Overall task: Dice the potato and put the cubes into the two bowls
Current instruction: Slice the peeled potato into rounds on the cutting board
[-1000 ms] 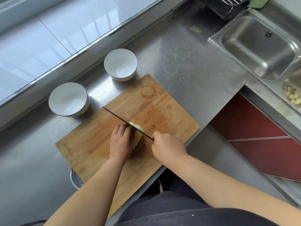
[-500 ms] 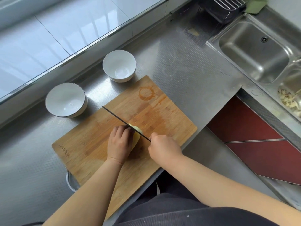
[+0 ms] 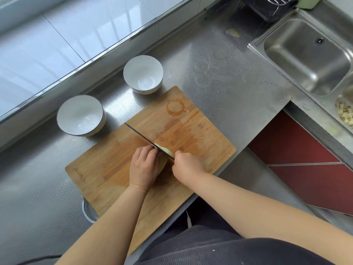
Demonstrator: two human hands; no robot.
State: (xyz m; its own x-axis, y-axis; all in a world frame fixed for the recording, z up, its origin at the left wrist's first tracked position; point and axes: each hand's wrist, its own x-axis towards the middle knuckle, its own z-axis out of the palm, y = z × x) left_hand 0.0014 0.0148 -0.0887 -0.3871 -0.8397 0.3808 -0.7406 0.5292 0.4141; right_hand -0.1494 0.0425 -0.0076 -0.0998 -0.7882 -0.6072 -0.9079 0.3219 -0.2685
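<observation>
A peeled pale potato (image 3: 164,152) lies on the wooden cutting board (image 3: 191,131). My left hand (image 3: 143,165) curls over it from the left and holds it down. My right hand (image 3: 188,166) grips the handle of a dark knife (image 3: 140,135); its thin blade runs up-left across the potato's top, cutting into it. Most of the potato is hidden under my left fingers. Two white bowls stand beyond the board, one at the left (image 3: 81,115) and one further back (image 3: 143,74); both hold nothing.
The board sits on a steel counter (image 3: 219,77) whose front edge runs just right of it. A steel sink (image 3: 307,56) lies at the far right, with pale scraps (image 3: 344,111) in a second basin. A window sill (image 3: 76,67) borders the back.
The blade has sunk lower into the potato, and both hands stay in place on the board. The camera view has shifted a little.
</observation>
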